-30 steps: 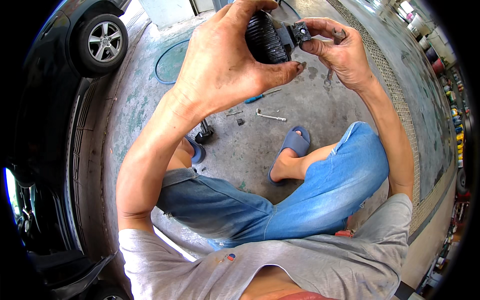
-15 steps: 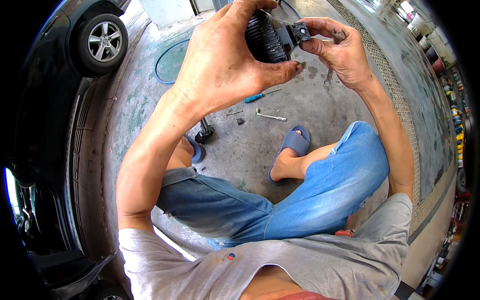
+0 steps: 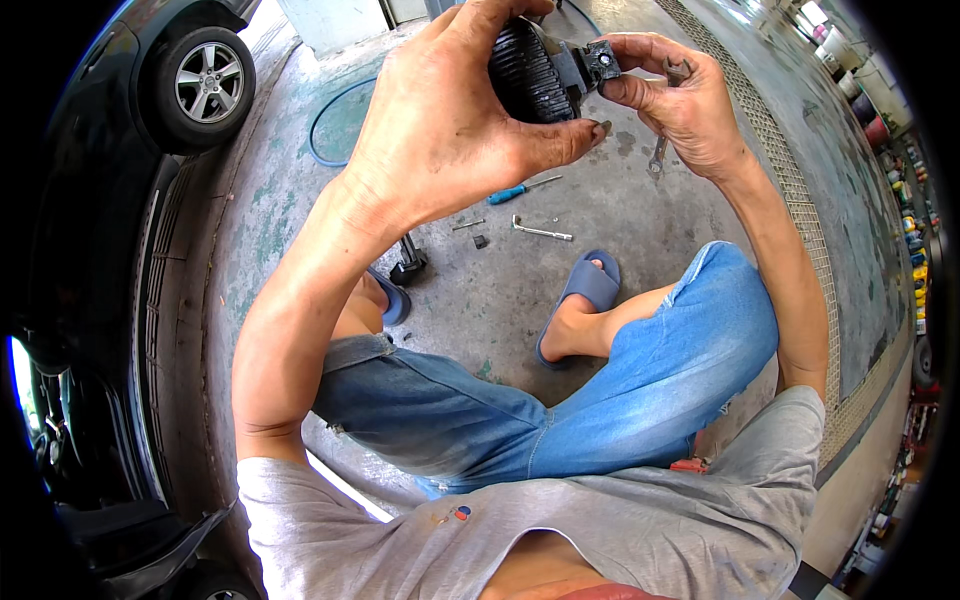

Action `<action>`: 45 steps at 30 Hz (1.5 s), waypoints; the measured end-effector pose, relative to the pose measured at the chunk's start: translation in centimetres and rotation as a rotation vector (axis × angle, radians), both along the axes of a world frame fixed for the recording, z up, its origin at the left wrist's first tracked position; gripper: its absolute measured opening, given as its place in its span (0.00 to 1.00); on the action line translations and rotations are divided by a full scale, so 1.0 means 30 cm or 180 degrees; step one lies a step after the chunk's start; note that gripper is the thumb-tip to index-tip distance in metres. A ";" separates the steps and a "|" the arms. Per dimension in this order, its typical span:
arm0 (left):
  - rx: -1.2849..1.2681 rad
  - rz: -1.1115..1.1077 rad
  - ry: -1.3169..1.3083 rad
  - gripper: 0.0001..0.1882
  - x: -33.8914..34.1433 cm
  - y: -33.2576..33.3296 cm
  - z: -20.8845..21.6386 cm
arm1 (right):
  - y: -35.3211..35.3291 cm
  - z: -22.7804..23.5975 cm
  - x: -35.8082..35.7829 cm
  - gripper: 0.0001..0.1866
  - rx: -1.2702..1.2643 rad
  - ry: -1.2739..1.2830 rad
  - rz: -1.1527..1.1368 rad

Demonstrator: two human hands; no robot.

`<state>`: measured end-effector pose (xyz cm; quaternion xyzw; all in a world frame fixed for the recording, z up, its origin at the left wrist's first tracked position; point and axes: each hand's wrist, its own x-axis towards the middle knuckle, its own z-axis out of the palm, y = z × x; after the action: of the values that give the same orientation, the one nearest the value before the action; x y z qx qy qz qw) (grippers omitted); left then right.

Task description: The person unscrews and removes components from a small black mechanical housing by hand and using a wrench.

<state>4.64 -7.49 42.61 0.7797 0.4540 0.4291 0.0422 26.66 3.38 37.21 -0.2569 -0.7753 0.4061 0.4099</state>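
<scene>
Raised high in front of me, my left hand (image 3: pixel 435 130) wraps round a black ribbed housing (image 3: pixel 532 72), its thumb stretched along the lower side. A dark bracket with a bolt (image 3: pixel 602 62) sticks out from the housing's right end. At that bracket, my right hand (image 3: pixel 705 115) is closed, with thumb and forefinger pinched by the bolt. A metal spanner (image 3: pixel 656 158) is tucked through the right hand's fingers, one end showing above them and the other hanging below. The far side of the housing runs behind my left hand and out of the picture.
On the concrete floor lie a blue-handled screwdriver (image 3: pixel 508 195), an L-shaped socket wrench (image 3: pixel 542 232) and a small black block (image 3: pixel 480 242). A black stand (image 3: pixel 408 266) rises near my left foot. A dark car (image 3: pixel 75 200) flanks the left; a floor grate (image 3: pixel 790 180) runs along the right.
Hardly anything differs. Both hands keep their grip on the housing and the spanner, with only a very slight shift.
</scene>
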 end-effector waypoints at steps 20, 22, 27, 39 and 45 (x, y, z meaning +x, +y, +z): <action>0.0069 0.0303 0.0297 0.39 0.029 -0.001 -0.037 | -0.050 0.012 -0.051 0.16 0.1438 -0.0616 -0.0663; 0.0112 0.0284 0.0170 0.37 0.013 0.031 -0.079 | -0.045 0.008 -0.054 0.15 0.2270 -0.0813 -0.0868; -0.0026 0.0323 -0.0128 0.37 0.035 0.043 -0.075 | -0.063 0.021 -0.068 0.15 0.2270 -0.0756 -0.1091; -0.0067 0.0285 0.0091 0.39 0.063 0.051 -0.101 | 0.059 -0.020 -0.033 0.29 0.0108 -0.0618 -0.1417; -0.0277 0.0108 -0.0697 0.40 0.027 0.044 -0.086 | 0.067 -0.028 0.027 0.24 -0.0809 -0.0307 -0.1174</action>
<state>5.45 -6.17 40.02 0.7178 0.4779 0.4923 0.1181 27.48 5.39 36.36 -0.4629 -0.6765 0.4060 0.4041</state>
